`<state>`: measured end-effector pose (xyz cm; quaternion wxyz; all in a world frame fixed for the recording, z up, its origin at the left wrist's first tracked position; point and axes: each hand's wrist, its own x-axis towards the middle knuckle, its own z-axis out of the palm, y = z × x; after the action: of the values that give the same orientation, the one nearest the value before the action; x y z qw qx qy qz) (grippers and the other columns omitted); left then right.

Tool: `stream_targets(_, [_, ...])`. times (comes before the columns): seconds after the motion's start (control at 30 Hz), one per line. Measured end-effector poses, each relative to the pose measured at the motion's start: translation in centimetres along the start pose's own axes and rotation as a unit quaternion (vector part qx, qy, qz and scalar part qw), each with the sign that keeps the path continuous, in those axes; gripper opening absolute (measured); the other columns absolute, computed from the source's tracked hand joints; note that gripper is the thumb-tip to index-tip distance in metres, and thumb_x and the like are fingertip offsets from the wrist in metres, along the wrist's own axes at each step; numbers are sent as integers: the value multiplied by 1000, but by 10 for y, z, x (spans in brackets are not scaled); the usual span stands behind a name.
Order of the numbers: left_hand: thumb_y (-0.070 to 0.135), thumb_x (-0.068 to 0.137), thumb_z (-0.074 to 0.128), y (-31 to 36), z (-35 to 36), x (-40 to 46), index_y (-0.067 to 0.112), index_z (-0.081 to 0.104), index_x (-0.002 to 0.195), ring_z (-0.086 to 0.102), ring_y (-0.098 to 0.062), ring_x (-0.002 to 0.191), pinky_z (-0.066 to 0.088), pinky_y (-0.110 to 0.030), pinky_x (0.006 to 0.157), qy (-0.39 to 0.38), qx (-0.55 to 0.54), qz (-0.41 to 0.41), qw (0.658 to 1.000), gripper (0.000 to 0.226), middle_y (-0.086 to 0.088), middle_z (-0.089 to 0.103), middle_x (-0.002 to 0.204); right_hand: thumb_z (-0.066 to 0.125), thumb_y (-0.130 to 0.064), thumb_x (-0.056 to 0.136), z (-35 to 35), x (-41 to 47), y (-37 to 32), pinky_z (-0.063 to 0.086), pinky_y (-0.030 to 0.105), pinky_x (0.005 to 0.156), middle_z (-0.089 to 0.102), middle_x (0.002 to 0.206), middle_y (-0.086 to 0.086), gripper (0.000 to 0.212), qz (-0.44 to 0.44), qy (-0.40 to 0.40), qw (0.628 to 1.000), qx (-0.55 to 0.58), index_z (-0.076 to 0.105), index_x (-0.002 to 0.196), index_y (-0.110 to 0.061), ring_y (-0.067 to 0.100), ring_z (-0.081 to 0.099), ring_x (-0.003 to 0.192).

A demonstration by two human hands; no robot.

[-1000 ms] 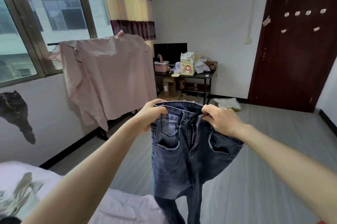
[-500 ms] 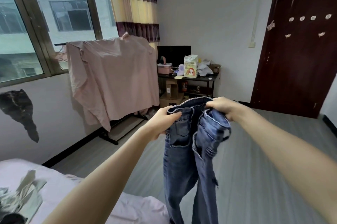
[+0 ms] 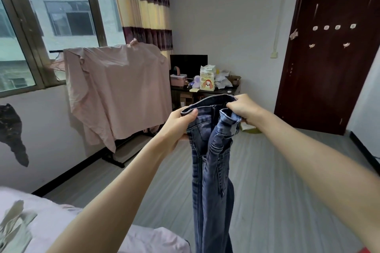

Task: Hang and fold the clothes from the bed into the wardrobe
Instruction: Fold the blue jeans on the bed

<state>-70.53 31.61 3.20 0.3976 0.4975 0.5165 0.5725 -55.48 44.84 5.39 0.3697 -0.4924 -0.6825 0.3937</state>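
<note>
While both arms are stretched forward over the floor, a pair of blue jeans (image 3: 211,162) is held up by its waistband. The left hand (image 3: 176,125) is closed on the near left part of the waistband, with the thumb pressed on top of the denim edge and the other fingers curled under it. The right hand (image 3: 243,108) is clenched around the far right part of the waistband, and some bunched denim is gathered below its knuckles. Between the two hands the waistband is kept as a narrow open loop, so the garment is folded lengthwise, one side lying against the other. From the grip the legs hang straight down together, and their lower ends are cut off by the bottom edge of the view. The jeans are seen in the air, apart from the bed (image 3: 51,224), whose pale sheet is found at the lower left corner, where a light green garment (image 3: 14,230) is lying. Behind the hands, a pink cloth (image 3: 119,92) is draped over a rack under the window (image 3: 51,18), a cluttered dark table (image 3: 205,90) stands near the wall, and a dark door (image 3: 329,53) is seen on the right.
</note>
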Motion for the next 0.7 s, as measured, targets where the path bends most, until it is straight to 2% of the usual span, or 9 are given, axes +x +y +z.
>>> stream_targets(0.13, [26, 96, 53, 1, 0, -4, 20, 60, 117, 68, -19, 96, 55, -44, 85, -42, 13, -6, 999, 22, -4, 71, 109, 51, -2, 86, 6, -3, -1, 30, 28, 54, 46, 64, 7, 28, 11, 9, 999, -47, 43, 60, -11, 19, 43, 60])
stream_targets(0.2, [33, 90, 63, -1, 2, -5, 20, 54, 125, 65, -17, 102, 52, -43, 92, -62, 25, 5, 998, 38, -4, 67, 116, 47, 2, 88, 14, -4, -3, 42, 24, 47, 54, 75, 12, 19, 73, 10, 993, 89, 51, 70, -4, 23, 51, 61])
stream_targets(0.27, [40, 73, 76, -7, 1, -6, 21, 45, 132, 62, -16, 110, 49, -39, 96, -76, 23, 24, 997, 69, -2, 62, 124, 41, 2, 93, 20, -9, -10, 48, 27, 34, 60, 90, 19, 16, 155, -30, 957, 244, 55, 89, 3, 27, 59, 57])
stream_targets(0.33, [34, 60, 84, -14, 0, -9, 25, 34, 136, 59, -9, 113, 49, -28, 95, -83, 65, 58, 993, 91, 4, 57, 128, 34, -1, 97, 25, -11, -15, 52, 34, 39, 60, 106, 22, 23, 189, -77, 928, 311, 56, 100, 3, 33, 64, 70])
stream_targets(0.37, [26, 61, 86, -19, 0, -10, 29, 31, 136, 58, -5, 113, 49, -24, 95, -70, 103, 79, 989, 93, 8, 56, 127, 33, -2, 98, 28, -11, -16, 56, 38, 49, 60, 113, 22, 25, 196, -89, 919, 330, 56, 105, 4, 35, 65, 86])
stream_targets(0.43, [9, 70, 80, -25, -2, -7, 27, 37, 132, 58, -6, 113, 48, -26, 96, 18, 129, 115, 985, 78, 8, 58, 124, 38, -6, 99, 31, -16, -20, 57, 44, 65, 58, 121, 26, 24, 195, -119, 897, 378, 54, 113, 5, 35, 59, 109])
stream_targets(0.53, [-3, 82, 68, -18, -12, 5, 13, 59, 114, 64, -22, 103, 51, -40, 93, 132, -3, 61, 989, 36, -9, 67, 114, 52, -21, 96, 26, -22, -18, 58, 44, 61, 51, 117, 25, 34, 141, -155, 859, 467, 42, 122, -2, 37, 60, 102])
stream_targets(0.6, [-3, 81, 68, -11, -16, 17, 12, 65, 95, 67, -24, 85, 56, -37, 79, 155, -55, -7, 986, 21, -12, 70, 103, 49, -24, 98, 24, -24, -10, 56, 37, 68, 51, 117, 20, 40, 84, -123, 889, 433, 36, 133, -11, 33, 61, 94])
stream_targets(0.7, [-3, 79, 66, -3, -7, 35, 10, 63, 84, 59, -18, 58, 50, -28, 59, 174, -63, -81, 979, 14, -10, 66, 80, 46, -10, 98, 39, -41, 26, 51, 29, 79, 53, 120, 10, 40, -48, -40, 974, 218, 42, 137, -13, 23, 58, 100])
